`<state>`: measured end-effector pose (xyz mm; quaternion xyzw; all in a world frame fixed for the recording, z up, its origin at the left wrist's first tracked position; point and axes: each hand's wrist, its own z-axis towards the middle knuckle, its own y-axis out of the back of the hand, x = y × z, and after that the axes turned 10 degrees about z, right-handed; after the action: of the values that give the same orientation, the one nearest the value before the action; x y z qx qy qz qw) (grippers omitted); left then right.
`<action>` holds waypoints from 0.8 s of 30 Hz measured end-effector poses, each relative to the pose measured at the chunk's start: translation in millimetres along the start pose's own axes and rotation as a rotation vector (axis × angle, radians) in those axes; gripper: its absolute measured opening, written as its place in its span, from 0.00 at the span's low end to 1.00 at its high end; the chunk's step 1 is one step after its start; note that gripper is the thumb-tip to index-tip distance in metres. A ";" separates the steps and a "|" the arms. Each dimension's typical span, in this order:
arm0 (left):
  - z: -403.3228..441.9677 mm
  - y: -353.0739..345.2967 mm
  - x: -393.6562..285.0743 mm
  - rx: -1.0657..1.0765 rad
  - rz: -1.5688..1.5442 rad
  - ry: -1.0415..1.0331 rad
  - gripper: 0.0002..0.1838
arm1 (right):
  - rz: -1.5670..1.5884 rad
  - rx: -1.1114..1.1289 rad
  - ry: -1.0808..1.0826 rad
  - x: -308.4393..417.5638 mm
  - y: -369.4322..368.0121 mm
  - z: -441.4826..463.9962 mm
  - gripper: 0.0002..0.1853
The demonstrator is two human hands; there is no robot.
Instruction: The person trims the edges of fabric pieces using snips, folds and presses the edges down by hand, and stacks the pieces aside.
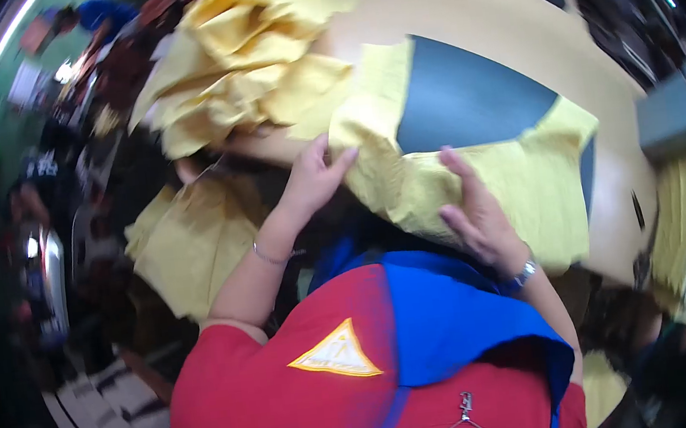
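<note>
A yellow fabric piece (516, 187) lies across the near part of the table, partly over a dark grey board (469, 96). Its left part is creased and hangs over the table edge. My left hand (318, 175) is at the left edge of this fabric, thumb and index finger brought together on it; the other fingers are curled. My right hand (477, 212) rests over the middle of the fabric, thumb and fingers apart, palm turned to the left. A crumpled heap of yellow fabric (251, 56) lies at the table's far left.
The pale table (514, 12) curves round to the right, with a dark slim object (638, 210) near its edge. More yellow fabric (200, 246) hangs at the left. At the right are a grey box (667, 113) and stacked yellow pieces (679, 229). Other people are at the upper left.
</note>
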<state>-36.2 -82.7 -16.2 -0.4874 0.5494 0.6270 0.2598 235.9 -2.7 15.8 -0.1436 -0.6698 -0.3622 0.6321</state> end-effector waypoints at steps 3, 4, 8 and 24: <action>-14.9 60.0 -9.2 -0.227 -0.531 0.002 0.16 | -0.106 -0.073 0.054 -0.7 22.9 9.7 0.35; -16.7 92.9 6.7 -0.381 -0.673 0.071 0.18 | -0.135 -0.126 0.080 -4.4 32.7 12.5 0.33; -89.3 233.9 4.7 -0.653 -0.759 0.020 0.25 | -0.191 -0.255 -0.024 -38.3 70.1 15.8 0.25; -146.1 340.4 75.6 -1.406 1.282 0.269 0.30 | -0.597 -0.202 0.101 -58.8 74.0 8.0 0.18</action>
<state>-311.3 -325.3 75.8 -0.2066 0.2352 0.7747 -0.5495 287.5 69.8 -17.1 0.0154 -0.6109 -0.6031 0.5127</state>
